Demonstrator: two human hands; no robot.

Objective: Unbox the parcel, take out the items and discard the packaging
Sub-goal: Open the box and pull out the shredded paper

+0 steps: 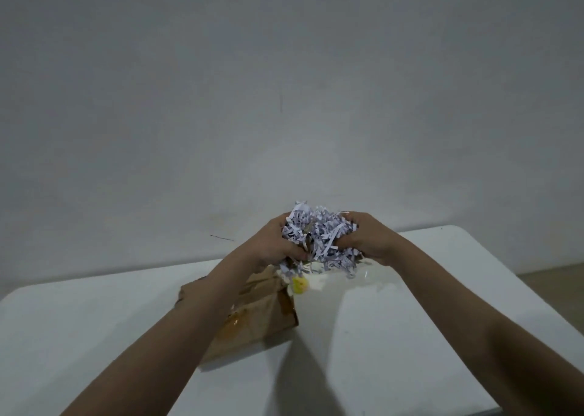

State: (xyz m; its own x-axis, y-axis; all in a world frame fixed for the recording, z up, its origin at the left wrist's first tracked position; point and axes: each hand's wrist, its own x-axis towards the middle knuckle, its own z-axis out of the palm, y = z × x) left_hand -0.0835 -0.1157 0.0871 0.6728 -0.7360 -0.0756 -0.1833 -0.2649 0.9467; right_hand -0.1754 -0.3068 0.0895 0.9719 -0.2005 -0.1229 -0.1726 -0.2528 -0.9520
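A bundle of white shredded paper filler (319, 235) is lifted above the table, squeezed between both hands. My left hand (275, 242) grips its left side and my right hand (369, 237) grips its right side. Under my left forearm lies the brown cardboard parcel box (262, 314) with glossy tape on it, resting on the white table (395, 336). Just below the paper, beside the box's far corner, a small yellow and white item (300, 284) shows; I cannot tell what it is. Loose strips hang down from the bundle.
The white table has rounded far corners and ends close to a plain grey wall (284, 99). A strip of floor (556, 276) shows at the far right past the table's edge.
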